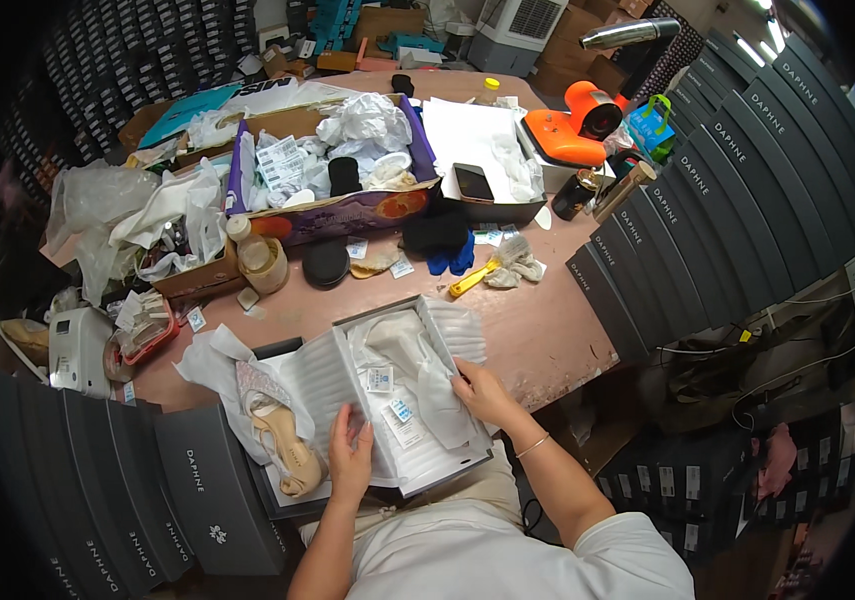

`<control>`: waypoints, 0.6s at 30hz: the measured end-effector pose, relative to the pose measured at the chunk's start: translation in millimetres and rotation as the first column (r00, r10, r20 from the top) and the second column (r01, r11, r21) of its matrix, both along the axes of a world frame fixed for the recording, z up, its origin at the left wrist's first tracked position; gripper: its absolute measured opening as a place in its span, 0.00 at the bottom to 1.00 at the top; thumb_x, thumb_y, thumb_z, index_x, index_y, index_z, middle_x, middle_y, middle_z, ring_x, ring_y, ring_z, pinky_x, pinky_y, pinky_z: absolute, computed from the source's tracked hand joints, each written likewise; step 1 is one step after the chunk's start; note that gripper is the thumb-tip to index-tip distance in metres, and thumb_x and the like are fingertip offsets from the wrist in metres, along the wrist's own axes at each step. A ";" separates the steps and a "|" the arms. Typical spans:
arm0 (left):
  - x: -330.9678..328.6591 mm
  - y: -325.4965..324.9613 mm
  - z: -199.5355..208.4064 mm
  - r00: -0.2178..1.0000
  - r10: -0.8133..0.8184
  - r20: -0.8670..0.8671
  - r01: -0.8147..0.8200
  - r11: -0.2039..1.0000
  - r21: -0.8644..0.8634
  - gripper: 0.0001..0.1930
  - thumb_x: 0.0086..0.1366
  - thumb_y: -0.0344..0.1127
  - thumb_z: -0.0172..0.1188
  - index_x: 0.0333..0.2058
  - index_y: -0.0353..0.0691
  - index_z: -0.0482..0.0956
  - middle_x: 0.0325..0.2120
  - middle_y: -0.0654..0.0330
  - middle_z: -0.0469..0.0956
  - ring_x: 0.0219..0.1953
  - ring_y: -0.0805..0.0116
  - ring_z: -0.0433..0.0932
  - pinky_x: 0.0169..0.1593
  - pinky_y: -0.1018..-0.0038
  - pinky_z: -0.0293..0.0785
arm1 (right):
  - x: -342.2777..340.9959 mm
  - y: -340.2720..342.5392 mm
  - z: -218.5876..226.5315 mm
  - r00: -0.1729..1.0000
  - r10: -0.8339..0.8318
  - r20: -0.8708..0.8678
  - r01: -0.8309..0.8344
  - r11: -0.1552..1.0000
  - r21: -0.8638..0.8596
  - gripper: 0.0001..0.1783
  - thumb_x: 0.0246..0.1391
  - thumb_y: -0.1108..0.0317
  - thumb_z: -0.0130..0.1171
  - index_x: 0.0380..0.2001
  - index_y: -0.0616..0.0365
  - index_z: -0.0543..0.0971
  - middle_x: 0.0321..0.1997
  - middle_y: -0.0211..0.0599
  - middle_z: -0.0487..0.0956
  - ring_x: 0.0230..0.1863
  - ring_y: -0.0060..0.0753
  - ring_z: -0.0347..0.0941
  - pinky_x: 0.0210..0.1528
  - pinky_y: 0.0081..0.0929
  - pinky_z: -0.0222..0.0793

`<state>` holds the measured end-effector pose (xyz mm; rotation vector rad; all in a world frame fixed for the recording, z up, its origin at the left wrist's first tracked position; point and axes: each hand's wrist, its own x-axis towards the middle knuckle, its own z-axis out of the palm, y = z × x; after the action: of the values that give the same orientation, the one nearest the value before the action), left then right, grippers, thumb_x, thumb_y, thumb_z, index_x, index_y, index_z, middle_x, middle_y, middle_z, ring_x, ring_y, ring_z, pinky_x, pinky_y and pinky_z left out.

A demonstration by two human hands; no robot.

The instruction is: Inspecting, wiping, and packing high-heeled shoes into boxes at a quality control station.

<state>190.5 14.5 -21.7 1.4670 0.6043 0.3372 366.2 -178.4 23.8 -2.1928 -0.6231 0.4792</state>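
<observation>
An open grey shoebox (pixel 447 483) tilts at the table's near edge, against my lap. White tissue paper (pixel 437 400) fills it, with small sachets (pixel 380 379) and a printed slip (pixel 409 431) on top. My right hand (pixel 485 392) pinches the tissue by the box's right side. At the box's left side, my left hand (pixel 350 458) has its fingers stretched up and apart, against the foam sheet (pixel 317 385). Left of it a beige open-toe shoe (pixel 289 450) lies partly wrapped in tissue, in a second grey tray or lid whose full shape is covered.
Closed grey shoeboxes stack at the left (pixel 209 490) and right (pixel 687 220). Behind stand a purple carton (pixel 327 222) of paper, a phone (pixel 472 183), an orange heat tool (pixel 577 130), a dark can (pixel 575 195), a yellow-handled brush (pixel 474 279) and a bottle (pixel 247 240).
</observation>
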 end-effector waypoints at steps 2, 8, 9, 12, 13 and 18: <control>2.1 3.2 -0.5 0.990 -0.118 -0.082 0.130 0.978 0.160 0.29 0.65 0.41 0.59 0.57 0.25 0.66 0.60 0.40 0.62 0.61 0.49 0.64 0.63 0.64 0.59 | -4.1 -3.2 10.0 1.000 0.002 0.024 -0.001 1.000 -0.007 0.15 0.54 0.72 0.49 0.45 0.67 0.73 0.36 0.63 0.75 0.41 0.66 0.72 0.43 0.48 0.67; -4.0 -4.1 81.0 0.984 -0.130 0.119 0.083 0.937 0.339 0.43 0.60 0.56 0.60 0.63 0.30 0.58 0.64 0.40 0.52 0.67 0.46 0.51 0.67 0.59 0.48 | -17.7 -3.1 101.6 0.981 -0.082 0.176 0.063 0.992 0.108 0.16 0.52 0.74 0.51 0.45 0.66 0.75 0.34 0.55 0.76 0.33 0.50 0.75 0.39 0.36 0.70; 2.3 -15.3 85.8 0.970 -0.112 0.218 0.110 0.994 0.021 0.46 0.58 0.54 0.60 0.65 0.32 0.51 0.64 0.42 0.52 0.67 0.48 0.52 0.67 0.59 0.50 | -19.1 -5.0 116.1 0.974 -0.094 0.204 0.073 0.991 0.109 0.17 0.51 0.75 0.52 0.45 0.66 0.75 0.33 0.51 0.77 0.33 0.45 0.75 0.38 0.34 0.70; 10.4 -32.5 65.2 0.936 -0.071 0.345 0.226 0.873 -0.433 0.50 0.54 0.49 0.58 0.68 0.37 0.38 0.63 0.47 0.54 0.65 0.52 0.55 0.66 0.60 0.53 | -23.4 -9.2 148.4 0.960 -0.100 0.262 0.057 0.984 0.168 0.17 0.49 0.75 0.55 0.45 0.66 0.75 0.34 0.47 0.76 0.33 0.45 0.75 0.38 0.32 0.70; 8.1 -35.6 56.2 0.932 -0.043 0.360 0.248 0.800 -0.546 0.49 0.54 0.48 0.57 0.68 0.38 0.39 0.63 0.47 0.54 0.65 0.53 0.56 0.66 0.61 0.54 | -14.6 -20.6 142.8 0.967 0.028 0.252 -0.074 0.982 0.175 0.23 0.54 0.67 0.55 0.53 0.64 0.72 0.47 0.45 0.75 0.47 0.38 0.72 0.51 0.30 0.66; 0.4 -17.3 8.8 0.974 -0.034 0.226 0.217 0.441 -0.871 0.46 0.54 0.46 0.56 0.68 0.40 0.43 0.61 0.49 0.56 0.64 0.56 0.58 0.64 0.64 0.59 | -11.4 3.3 35.3 0.870 0.164 -0.464 0.134 0.829 0.543 0.37 0.61 0.49 0.48 0.66 0.60 0.56 0.65 0.42 0.62 0.68 0.32 0.53 0.68 0.29 0.46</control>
<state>190.9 -2.9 -13.0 0.4057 0.4011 -0.0165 354.8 -175.0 59.1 -1.4189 -0.4229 0.7315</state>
